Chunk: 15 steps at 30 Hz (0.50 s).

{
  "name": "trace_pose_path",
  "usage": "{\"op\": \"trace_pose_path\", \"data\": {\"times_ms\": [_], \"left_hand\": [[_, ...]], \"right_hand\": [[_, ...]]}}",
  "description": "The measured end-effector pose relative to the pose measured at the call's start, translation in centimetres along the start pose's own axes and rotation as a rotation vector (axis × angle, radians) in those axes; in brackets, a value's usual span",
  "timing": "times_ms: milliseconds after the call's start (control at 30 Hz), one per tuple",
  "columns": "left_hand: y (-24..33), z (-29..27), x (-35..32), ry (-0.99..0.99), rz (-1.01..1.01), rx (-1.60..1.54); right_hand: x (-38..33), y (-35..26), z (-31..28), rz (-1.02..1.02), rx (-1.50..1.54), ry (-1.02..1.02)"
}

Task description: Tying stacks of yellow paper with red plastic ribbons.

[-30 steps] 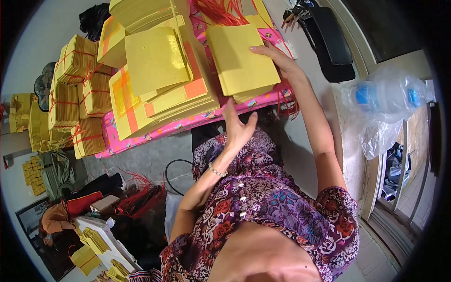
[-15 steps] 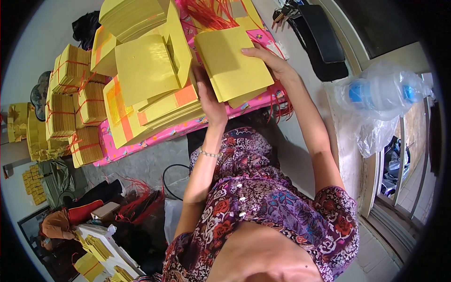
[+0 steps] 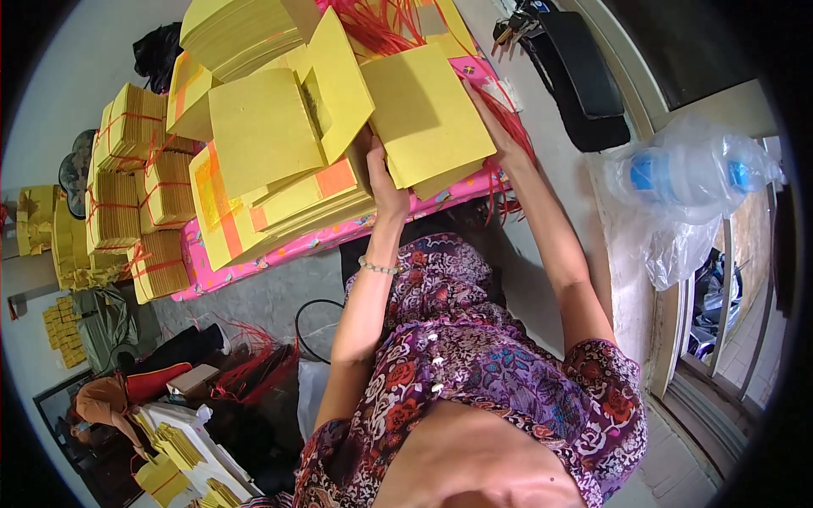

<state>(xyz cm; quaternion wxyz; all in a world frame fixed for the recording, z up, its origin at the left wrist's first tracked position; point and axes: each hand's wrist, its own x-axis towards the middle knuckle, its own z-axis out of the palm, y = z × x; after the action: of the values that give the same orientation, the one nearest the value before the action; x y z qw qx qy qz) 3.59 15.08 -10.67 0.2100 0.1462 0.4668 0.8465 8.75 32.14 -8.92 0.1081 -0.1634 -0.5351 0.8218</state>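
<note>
A squarish stack of yellow paper sheets (image 3: 432, 118) lies slightly tilted at the near edge of the table, between my two hands. My left hand (image 3: 387, 186) grips its lower left edge, thumb upright against the side; the other fingers are mostly hidden by paper. Along its right edge lies my right hand (image 3: 500, 140), its fingertips partly out of sight behind the sheets. To the left, a yellow flap (image 3: 339, 85) stands up from a larger pile of yellow paper (image 3: 267, 127) and overlaps the stack's left side. Loose red strings (image 3: 381, 30) lie beyond the stack.
A pink patterned cloth (image 3: 229, 262) covers the table. Bundles of yellow paper tied with red string (image 3: 135, 127) are piled at its left end. A black case (image 3: 580, 63) and keys lie at right, near a plastic-wrapped water bottle (image 3: 686, 173). More red strings (image 3: 262, 364) lie on the floor.
My right thumb has left the top sheet, and that hand has slid to the stack's right edge. The yellow flap has tipped farther right over the stack.
</note>
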Motion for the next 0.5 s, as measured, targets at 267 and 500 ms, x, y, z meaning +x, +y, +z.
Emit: {"op": "trace_pose_path", "data": {"times_ms": [267,500], "left_hand": [[0.0,0.6,0.0,-0.019,-0.016,0.021],[0.2,0.2,0.5,-0.03,-0.08,0.033]], "right_hand": [[-0.4,3.3,-0.6,-0.308,0.008,0.095],[-0.2,3.0,-1.1,-0.32,-0.133,0.009]]}}
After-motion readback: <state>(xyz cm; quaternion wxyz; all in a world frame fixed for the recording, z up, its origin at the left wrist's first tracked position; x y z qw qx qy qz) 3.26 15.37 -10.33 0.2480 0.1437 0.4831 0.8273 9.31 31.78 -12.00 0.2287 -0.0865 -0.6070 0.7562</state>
